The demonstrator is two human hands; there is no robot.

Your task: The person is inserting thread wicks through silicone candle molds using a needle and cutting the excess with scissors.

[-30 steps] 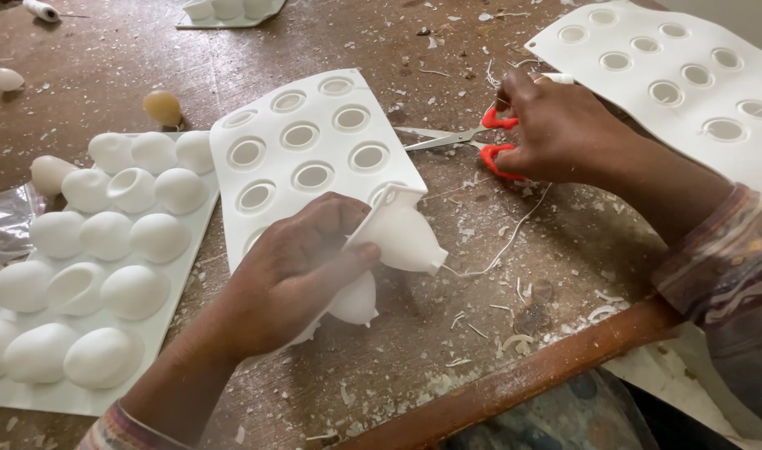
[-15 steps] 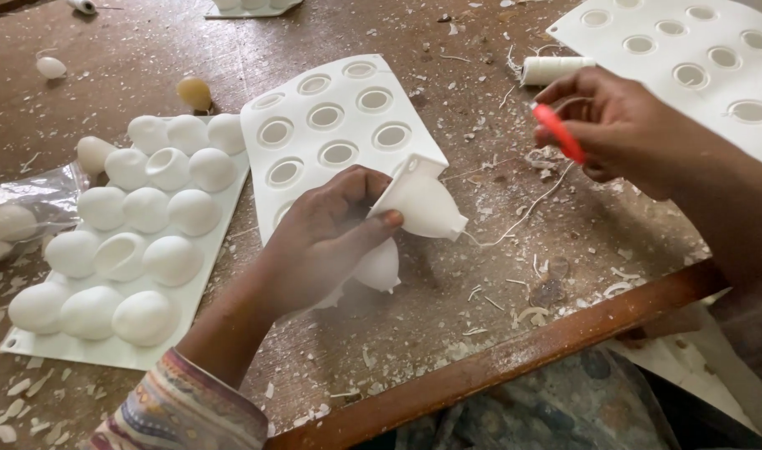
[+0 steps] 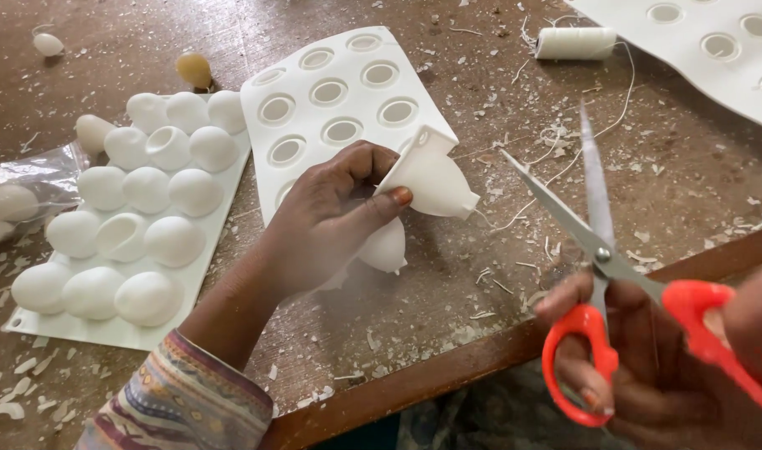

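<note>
My left hand [image 3: 327, 221] pinches up one corner of a white silicone mould sheet [image 3: 331, 92] with round holes. The lifted egg-shaped cup [image 3: 435, 185] points right, and a thin white thread [image 3: 514, 221] trails from its tip. My right hand [image 3: 647, 367] is low at the right, near the table's front edge. It grips red-handled scissors [image 3: 593, 250] whose blades are spread apart and point up towards the thread.
A second white mould [image 3: 122, 225], domes up, lies at the left beside a clear plastic bag [image 3: 22, 187]. A thread spool [image 3: 574, 43] and another holed mould [image 3: 714, 42] sit at the far right. A yellowish egg shape [image 3: 194, 70] lies behind. Wax scraps litter the wooden table [image 3: 447, 333].
My right hand picked the scissors up from the table, drew them back to the near right and spread the blades. The left hand kept its hold on the mould corner.
</note>
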